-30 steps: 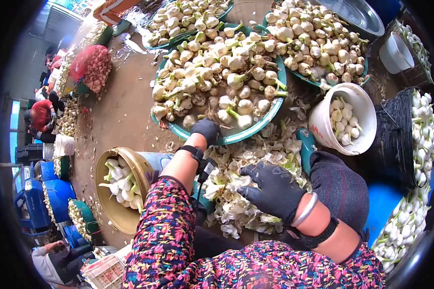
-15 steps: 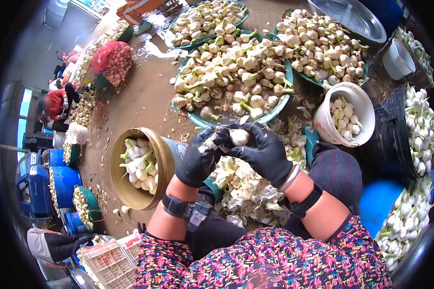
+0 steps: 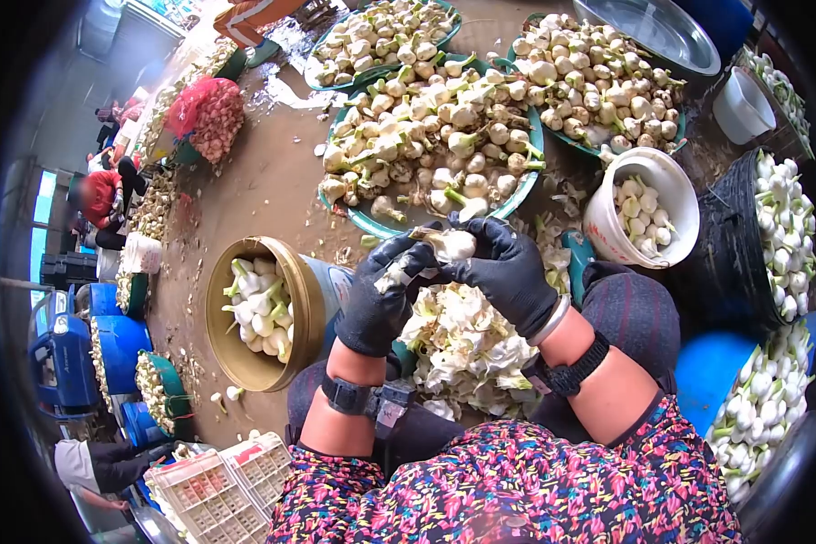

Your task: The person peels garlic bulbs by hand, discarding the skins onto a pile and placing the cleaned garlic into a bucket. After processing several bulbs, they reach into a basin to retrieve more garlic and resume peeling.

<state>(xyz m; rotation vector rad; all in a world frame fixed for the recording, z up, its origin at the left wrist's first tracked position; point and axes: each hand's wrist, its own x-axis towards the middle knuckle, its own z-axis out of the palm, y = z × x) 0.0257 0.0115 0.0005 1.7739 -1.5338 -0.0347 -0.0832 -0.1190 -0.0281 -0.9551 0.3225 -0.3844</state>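
Between my black-gloved hands is a garlic bulb (image 3: 453, 243), its stem end turned toward the left. My left hand (image 3: 383, 288) closes its fingers on the stem side, and a pale scrap of skin clings to that glove. My right hand (image 3: 510, 276) grips the bulb's rounded side with thumb and fingers. Below both hands lies a heap of peeled garlic skins (image 3: 467, 349). Just beyond them stands a wide green-rimmed basin (image 3: 528, 195) full of unpeeled garlic bulbs (image 3: 426, 136).
To the left a tan bucket (image 3: 306, 317) holds peeled bulbs; a white bucket (image 3: 598, 222) at right holds more. A black tub (image 3: 730, 245) of white bulbs stands further right. A plastic crate (image 3: 213, 494) lies lower left. Other people (image 3: 104, 199) sit at far left.
The bulb has turned in my hands, so its stem now points left. Both hands have shifted slightly, still together on it.
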